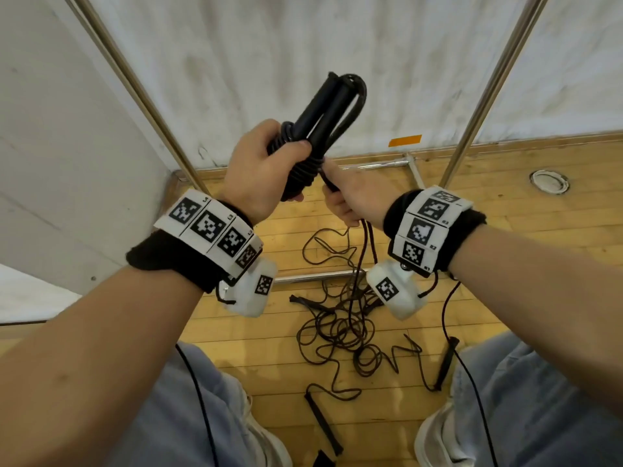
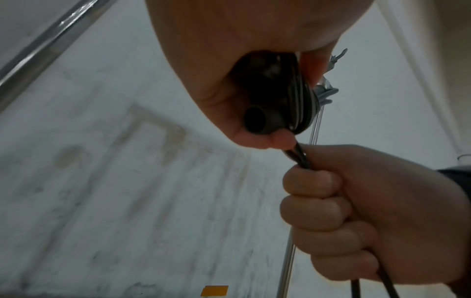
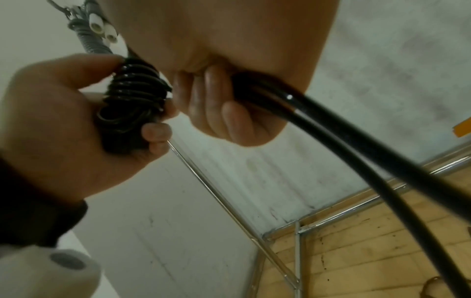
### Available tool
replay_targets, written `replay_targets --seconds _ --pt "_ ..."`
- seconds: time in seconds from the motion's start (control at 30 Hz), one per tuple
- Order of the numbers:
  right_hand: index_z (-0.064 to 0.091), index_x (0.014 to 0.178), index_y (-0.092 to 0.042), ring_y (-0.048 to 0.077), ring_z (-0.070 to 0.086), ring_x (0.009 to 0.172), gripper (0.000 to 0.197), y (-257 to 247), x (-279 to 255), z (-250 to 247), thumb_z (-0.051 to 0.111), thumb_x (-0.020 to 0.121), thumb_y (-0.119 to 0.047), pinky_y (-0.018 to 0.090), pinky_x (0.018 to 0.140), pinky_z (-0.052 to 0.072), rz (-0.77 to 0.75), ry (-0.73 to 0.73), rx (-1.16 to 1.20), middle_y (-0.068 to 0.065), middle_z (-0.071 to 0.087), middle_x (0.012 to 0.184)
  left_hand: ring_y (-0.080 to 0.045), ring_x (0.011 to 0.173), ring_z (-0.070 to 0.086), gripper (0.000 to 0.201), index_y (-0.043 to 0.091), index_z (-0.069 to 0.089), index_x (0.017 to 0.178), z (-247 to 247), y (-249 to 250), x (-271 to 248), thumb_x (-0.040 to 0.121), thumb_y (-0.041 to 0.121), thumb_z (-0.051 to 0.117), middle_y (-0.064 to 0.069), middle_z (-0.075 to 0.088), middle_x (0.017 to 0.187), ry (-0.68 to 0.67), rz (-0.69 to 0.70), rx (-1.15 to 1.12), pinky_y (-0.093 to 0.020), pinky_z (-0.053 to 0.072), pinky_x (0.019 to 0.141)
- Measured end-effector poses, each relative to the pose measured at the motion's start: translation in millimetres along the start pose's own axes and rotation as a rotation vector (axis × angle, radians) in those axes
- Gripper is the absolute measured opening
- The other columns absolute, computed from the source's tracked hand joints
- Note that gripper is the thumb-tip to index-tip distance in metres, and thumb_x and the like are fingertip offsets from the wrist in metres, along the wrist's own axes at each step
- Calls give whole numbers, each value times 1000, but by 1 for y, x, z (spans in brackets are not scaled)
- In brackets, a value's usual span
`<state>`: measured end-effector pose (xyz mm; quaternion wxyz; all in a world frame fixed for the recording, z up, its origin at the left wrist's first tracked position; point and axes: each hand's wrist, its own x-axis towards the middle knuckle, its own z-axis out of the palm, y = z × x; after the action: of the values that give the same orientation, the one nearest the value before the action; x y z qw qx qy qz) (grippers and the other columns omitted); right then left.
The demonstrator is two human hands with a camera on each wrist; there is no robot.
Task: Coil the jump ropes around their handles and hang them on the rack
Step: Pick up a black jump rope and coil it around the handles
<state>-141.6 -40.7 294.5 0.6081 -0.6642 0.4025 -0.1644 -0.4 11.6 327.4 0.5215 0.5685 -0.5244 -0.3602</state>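
My left hand [image 1: 266, 163] grips a pair of black jump-rope handles [image 1: 323, 112] held side by side, tips pointing up and away. Several turns of black rope [image 1: 300, 166] wrap their lower part; the coil [image 3: 135, 88] shows clearly in the right wrist view. My right hand [image 1: 350, 197] sits just right of the coil, fist closed round the doubled free rope [image 2: 298, 157]. That rope [image 3: 356, 145] hangs from the fist down to the floor. The metal rack's slanted poles [image 1: 485, 96] rise on both sides.
More black jump ropes [image 1: 340, 328] lie tangled on the wooden floor [image 1: 505, 237] between my feet, with loose handles [image 1: 323, 423] near my shoes. The rack's base bars [image 1: 320, 276] cross the floor. A white wall stands behind, with an orange tape mark [image 1: 404, 140]. A grey-and-white rope [image 3: 94, 26] hangs high up.
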Motion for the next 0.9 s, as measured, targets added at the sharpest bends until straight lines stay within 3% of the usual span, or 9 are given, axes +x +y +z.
replay_targets --seconds 0.13,0.27,0.37,0.43,0.5,0.57,0.63,0.8,0.9 --pt "43 66 -16 12 29 47 50 -4 0 4 25 100 -47 26 48 26 -94 115 -102 -3 34 55 -29 57 63 32 0 53 100 -2 -1 7 80 25 57 -16 64 82 91 -39 -54 -35 52 45" --pt "51 110 -15 9 39 54 24 1 -2 14 35 101 -30 21 51 34 -302 341 -261 -6 43 63 -28 56 63 17 7 49 93 -7 -1 14 89 21 58 -17 63 86 143 -68 -81 -33 51 44" --pt "60 102 -16 4 45 59 20 6 1 11 44 98 -27 20 54 35 -361 435 -434 -11 49 66 -29 55 63 22 13 44 87 -4 2 14 81 28 60 -13 64 82 128 -42 -72 -35 51 45" --pt "64 91 -21 10 52 68 17 10 2 8 49 95 -29 28 62 41 -298 424 -623 -8 58 72 -28 57 64 24 14 42 84 -1 5 13 78 28 60 -4 68 73 109 -26 -70 -35 51 45" --pt "69 96 -21 15 57 81 19 11 4 8 53 93 -30 30 70 46 -212 408 -674 -1 67 88 -25 60 67 23 17 41 82 1 6 11 77 28 61 2 70 69 76 -6 -55 -33 51 45" --pt "70 101 -19 10 55 73 20 11 7 11 54 93 -29 21 60 43 -140 383 -598 0 68 90 -27 65 69 22 19 41 82 4 8 10 76 28 61 -1 71 76 46 14 -25 -34 52 46" --pt "68 99 -15 11 56 69 20 8 11 18 51 94 -25 19 55 41 -123 343 -496 3 67 87 -27 69 71 22 20 41 82 4 10 9 76 28 61 -7 71 83 41 23 -22 -34 52 47" --pt "58 76 -18 10 51 60 24 7 7 38 47 96 -27 29 64 42 -141 211 -254 -5 60 68 -26 67 70 23 14 41 82 -4 12 9 77 26 61 -8 70 81 72 24 -29 -32 51 46" --pt "59 87 -19 12 51 62 27 8 5 33 36 101 -23 28 67 43 -128 182 -120 -6 58 61 -30 66 69 26 14 40 81 -9 12 9 74 28 61 -15 69 86 98 9 10 -32 50 46"
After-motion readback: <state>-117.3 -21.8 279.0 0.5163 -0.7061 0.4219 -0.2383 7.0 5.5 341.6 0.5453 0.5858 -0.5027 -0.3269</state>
